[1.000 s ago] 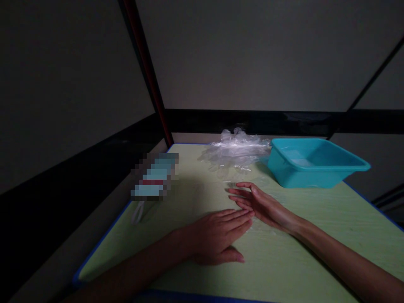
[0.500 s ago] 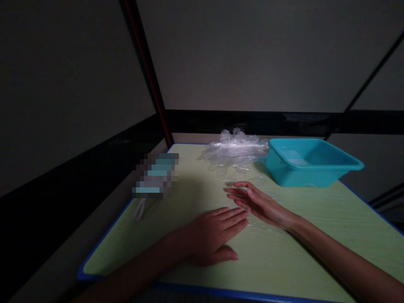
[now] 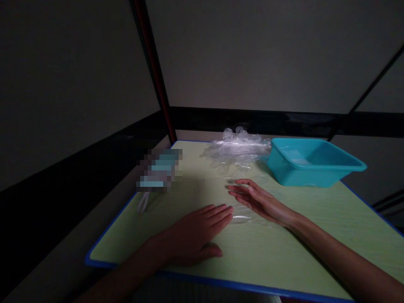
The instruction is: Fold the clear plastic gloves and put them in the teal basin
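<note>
My left hand point(image 3: 197, 233) lies flat on the pale green table point(image 3: 284, 252), fingers stretched out and together, pointing right. My right hand point(image 3: 257, 200) also rests flat, fingers extended toward the left, on a thin clear plastic glove point(image 3: 244, 219) spread on the table. The fingertips of the two hands are a short gap apart. Neither hand grips anything. A heap of clear plastic gloves point(image 3: 236, 149) sits at the far edge of the table.
A teal plastic basin point(image 3: 312, 162) stands at the back right beside the heap. A blurred-out packet point(image 3: 159, 172) with a white loop lies at the left edge. The table has a blue rim; dark walls and a red pole point(image 3: 154, 71) stand behind.
My left hand has slid back toward me and to the left, opening a gap from my right hand. The right hand stays nearly in place on the glove.
</note>
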A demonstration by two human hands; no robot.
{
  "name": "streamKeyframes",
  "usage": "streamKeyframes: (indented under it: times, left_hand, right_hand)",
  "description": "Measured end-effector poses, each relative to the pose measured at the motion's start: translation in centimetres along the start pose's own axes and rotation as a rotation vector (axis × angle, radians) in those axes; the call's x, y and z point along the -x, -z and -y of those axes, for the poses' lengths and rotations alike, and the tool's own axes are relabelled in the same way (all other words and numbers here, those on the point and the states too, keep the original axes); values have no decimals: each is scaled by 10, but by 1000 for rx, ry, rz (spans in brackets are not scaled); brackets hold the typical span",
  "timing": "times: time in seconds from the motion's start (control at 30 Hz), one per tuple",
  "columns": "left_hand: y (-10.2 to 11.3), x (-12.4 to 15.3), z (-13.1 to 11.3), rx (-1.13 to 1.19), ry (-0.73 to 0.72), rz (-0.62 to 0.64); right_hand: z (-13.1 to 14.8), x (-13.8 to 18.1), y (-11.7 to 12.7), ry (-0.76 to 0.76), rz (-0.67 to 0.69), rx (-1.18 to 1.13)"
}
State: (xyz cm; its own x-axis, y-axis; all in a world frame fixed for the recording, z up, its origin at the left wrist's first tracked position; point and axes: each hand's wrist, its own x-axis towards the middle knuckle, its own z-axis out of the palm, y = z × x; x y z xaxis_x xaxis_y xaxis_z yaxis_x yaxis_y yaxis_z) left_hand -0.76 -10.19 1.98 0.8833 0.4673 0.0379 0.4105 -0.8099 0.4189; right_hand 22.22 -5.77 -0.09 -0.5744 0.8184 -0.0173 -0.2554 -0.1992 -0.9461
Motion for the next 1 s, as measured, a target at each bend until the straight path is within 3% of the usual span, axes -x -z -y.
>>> streamKeyframes:
  times: [0.47,0.67,1.0]
  left_hand:
    - [2,42,15,-112,441,10]
    - [10,36,9,-177,436,70]
    - [10,24,5,-194,370,115]
  right_hand:
    - [10,3,-4,4,-52,-76]
    - [17,7,-10,91,104,-173]
    - [4,11,-11,-71,376,-55]
